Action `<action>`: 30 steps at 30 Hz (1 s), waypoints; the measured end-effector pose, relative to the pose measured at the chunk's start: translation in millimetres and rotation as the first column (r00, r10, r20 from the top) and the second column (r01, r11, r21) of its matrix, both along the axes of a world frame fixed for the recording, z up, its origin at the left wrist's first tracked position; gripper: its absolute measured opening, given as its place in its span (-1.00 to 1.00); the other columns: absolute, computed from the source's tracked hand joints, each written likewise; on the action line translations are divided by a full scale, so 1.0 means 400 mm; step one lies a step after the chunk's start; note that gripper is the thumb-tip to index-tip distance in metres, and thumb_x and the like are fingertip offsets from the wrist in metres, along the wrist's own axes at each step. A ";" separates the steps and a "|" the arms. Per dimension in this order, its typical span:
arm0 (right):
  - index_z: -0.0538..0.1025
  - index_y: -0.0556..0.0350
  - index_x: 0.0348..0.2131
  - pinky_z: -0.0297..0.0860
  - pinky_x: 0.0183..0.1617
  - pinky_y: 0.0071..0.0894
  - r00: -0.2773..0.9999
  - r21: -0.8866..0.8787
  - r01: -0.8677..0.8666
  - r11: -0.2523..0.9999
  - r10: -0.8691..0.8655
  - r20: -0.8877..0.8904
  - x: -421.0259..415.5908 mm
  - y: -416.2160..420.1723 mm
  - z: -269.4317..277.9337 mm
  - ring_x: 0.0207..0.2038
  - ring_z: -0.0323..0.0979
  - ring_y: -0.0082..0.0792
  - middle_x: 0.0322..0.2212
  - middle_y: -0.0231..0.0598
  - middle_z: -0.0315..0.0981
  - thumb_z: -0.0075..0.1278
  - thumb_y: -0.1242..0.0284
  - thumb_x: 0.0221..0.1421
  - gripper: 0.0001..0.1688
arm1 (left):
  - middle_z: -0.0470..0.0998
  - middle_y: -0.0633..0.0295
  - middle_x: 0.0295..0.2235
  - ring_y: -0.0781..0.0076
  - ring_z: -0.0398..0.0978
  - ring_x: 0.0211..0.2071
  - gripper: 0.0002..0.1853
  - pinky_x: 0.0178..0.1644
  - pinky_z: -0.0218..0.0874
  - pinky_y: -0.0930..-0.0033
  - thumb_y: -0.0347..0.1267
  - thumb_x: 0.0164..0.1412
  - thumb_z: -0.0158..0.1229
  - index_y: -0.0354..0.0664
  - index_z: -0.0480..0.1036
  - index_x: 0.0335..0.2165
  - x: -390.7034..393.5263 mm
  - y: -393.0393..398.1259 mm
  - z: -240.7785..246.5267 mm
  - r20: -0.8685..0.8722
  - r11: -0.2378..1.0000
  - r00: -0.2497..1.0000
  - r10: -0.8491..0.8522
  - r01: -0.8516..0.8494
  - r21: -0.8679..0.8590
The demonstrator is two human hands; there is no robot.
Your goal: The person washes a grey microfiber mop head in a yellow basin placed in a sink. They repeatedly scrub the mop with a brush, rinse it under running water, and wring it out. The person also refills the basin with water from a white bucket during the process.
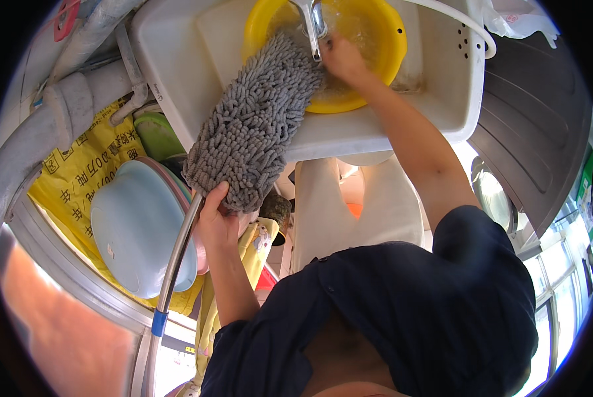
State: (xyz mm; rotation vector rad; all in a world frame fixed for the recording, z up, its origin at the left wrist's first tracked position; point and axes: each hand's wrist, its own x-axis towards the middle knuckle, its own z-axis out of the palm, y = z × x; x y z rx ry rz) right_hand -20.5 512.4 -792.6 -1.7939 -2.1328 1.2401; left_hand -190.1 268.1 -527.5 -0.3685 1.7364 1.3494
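A grey chenille flat mop head (257,124) slants from the sink's front left edge up to the yellow basin (400,49). My left hand (218,218) grips its lower end, thumb on top of the pile, close to the metal mop handle (177,253). Water stands in the basin, its surface stirred, and the mop's far end reaches over the rim. Beside the chrome faucet (312,30), my right hand (345,60) is over the basin with fingers curled and blurred. Whether those fingers hold anything is not visible.
The basin sits in a white sink (440,99). Stacked plastic basins, a light blue one (142,228) outermost, stand left near a yellow printed sack (73,183). Grey pipes (23,149) run along the left. A white hose (463,22) crosses the sink's right corner.
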 end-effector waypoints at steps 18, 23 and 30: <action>0.41 0.02 -0.06 0.39 -0.34 0.09 0.989 -0.003 -0.144 0.990 0.144 -0.027 0.004 -0.028 0.156 -0.40 0.49 0.16 -0.46 0.15 0.51 -0.01 0.12 0.16 -0.52 | 0.38 0.02 0.05 0.11 0.35 0.07 -0.41 0.16 0.20 0.06 -0.53 0.08 0.08 -0.33 0.21 0.12 0.039 0.067 0.032 0.103 0.984 0.986 0.133 -0.143 0.103; 0.36 -0.05 -0.03 0.37 -0.37 0.08 0.865 -0.169 -0.366 0.915 0.268 -0.425 0.001 -0.226 0.433 -0.44 0.48 0.17 -0.48 0.09 0.51 -0.01 0.12 0.16 -0.52 | 0.36 0.03 0.06 0.10 0.33 0.09 -0.40 0.18 0.17 0.04 -0.54 0.07 0.08 -0.32 0.20 0.12 0.027 0.033 0.014 0.136 0.985 0.984 0.116 -0.132 0.114; 0.36 -0.05 -0.04 0.43 -0.25 0.06 0.971 -0.014 -0.197 0.980 0.197 0.136 0.027 -0.021 0.128 -0.29 0.52 0.12 -0.37 0.03 0.55 -0.11 0.01 0.19 -0.48 | 0.37 0.02 0.06 0.10 0.35 0.07 -0.42 0.16 0.21 0.02 -0.53 0.09 0.06 -0.35 0.20 0.12 0.026 0.044 0.013 0.089 0.986 0.989 0.121 -0.130 0.102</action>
